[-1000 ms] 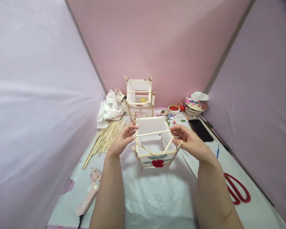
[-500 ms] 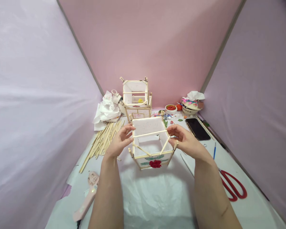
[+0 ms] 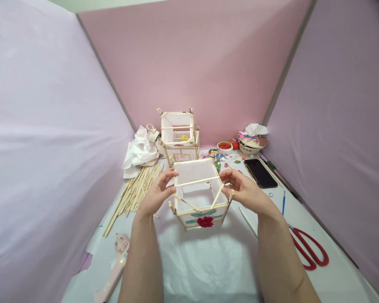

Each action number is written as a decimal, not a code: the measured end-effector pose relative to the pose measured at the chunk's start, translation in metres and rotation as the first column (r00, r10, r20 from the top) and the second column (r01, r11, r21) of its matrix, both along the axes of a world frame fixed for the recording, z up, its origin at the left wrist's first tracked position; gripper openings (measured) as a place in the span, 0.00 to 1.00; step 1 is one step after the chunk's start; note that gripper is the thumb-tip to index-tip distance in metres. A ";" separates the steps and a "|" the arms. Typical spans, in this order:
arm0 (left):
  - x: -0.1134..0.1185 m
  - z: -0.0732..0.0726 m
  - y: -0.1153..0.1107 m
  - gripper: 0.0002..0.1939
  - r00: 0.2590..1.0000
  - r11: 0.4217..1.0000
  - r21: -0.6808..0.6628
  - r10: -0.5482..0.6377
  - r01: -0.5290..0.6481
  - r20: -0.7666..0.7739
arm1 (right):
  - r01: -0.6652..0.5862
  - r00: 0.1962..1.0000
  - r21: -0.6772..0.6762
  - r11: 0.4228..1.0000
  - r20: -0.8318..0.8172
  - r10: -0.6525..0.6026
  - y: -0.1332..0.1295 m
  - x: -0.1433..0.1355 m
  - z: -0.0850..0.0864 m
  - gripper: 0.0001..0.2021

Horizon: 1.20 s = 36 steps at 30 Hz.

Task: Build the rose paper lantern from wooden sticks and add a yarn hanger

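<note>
A box-shaped lantern frame of thin wooden sticks with white panels [image 3: 196,170] stands upright between my hands, its open top facing me. On its front panel is a red flower [image 3: 205,221] with green glittery leaves. One stick [image 3: 197,182] spans the top, and two shorter sticks cut across the near corners. My left hand [image 3: 156,191] grips the left side, thumb and fingers at the upper edge. My right hand [image 3: 244,191] holds the right side near that stick's end, fingers curled and partly hidden.
Behind stands another stick frame [image 3: 177,120]. Loose sticks [image 3: 131,195] and crumpled tissue [image 3: 140,149] lie left, with a pink handheld tool [image 3: 112,273] nearer me. To the right are a phone [image 3: 260,173], blue pen-like tool [image 3: 284,204], red-handled scissors [image 3: 312,248], and bowls [image 3: 251,148].
The view has tilted slightly upward, so most things sit a little lower in the picture. My hands keep the same hold on the lantern frame.
</note>
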State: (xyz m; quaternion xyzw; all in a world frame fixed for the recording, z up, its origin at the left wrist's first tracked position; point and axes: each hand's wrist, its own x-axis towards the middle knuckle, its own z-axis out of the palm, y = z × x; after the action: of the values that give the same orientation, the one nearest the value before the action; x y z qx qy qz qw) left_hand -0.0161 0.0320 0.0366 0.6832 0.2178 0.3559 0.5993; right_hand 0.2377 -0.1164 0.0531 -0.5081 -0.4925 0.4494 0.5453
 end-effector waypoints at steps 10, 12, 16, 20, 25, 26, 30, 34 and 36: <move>0.001 0.001 -0.001 0.19 1.000 1.000 0.002 -0.004 0.004 0.001 | 0.000 1.000 -0.006 1.000 0.020 0.000 0.001 0.001 -0.003 0.15; 0.001 0.001 -0.001 0.20 1.000 1.000 -0.003 0.004 -0.004 0.002 | 0.003 1.000 -0.002 1.000 0.026 -0.003 0.001 0.002 -0.003 0.15; 0.001 0.000 0.000 0.20 1.000 1.000 -0.005 0.016 -0.016 0.008 | 0.006 1.000 0.006 1.000 0.029 -0.007 0.001 0.002 -0.003 0.15; 0.001 -0.002 0.001 0.20 1.000 1.000 0.003 0.011 -0.011 0.015 | 0.005 0.999 0.009 1.000 0.037 -0.005 0.000 0.002 -0.002 0.14; 0.001 -0.002 0.001 0.19 1.000 1.000 0.010 -0.004 0.003 0.017 | 0.005 0.999 0.002 1.000 0.039 -0.005 0.000 0.002 -0.003 0.14; 0.001 -0.002 0.001 0.19 1.000 1.000 0.010 -0.005 0.005 0.017 | 0.004 0.999 0.001 1.000 0.037 -0.004 0.000 0.002 -0.004 0.14; 0.001 0.001 -0.001 0.20 1.000 1.000 -0.003 -0.005 0.005 0.008 | -0.006 0.999 0.009 1.000 0.052 0.006 0.001 0.002 -0.004 0.13; 0.000 0.005 -0.005 0.18 1.000 0.999 -0.048 0.002 -0.003 -0.004 | 0.001 0.992 0.077 0.997 0.125 -0.011 0.000 0.001 0.000 0.15; 0.000 0.009 -0.007 0.16 1.000 0.997 -0.080 0.009 -0.009 -0.003 | -0.006 0.986 0.089 0.996 0.164 -0.009 -0.001 0.001 0.002 0.17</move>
State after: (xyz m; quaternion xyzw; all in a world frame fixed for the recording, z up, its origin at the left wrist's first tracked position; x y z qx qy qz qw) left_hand -0.0158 0.0249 0.0452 0.6582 0.2357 0.3486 0.6243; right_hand 0.2389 -0.1173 0.0547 -0.5188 -0.5550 0.3833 0.5253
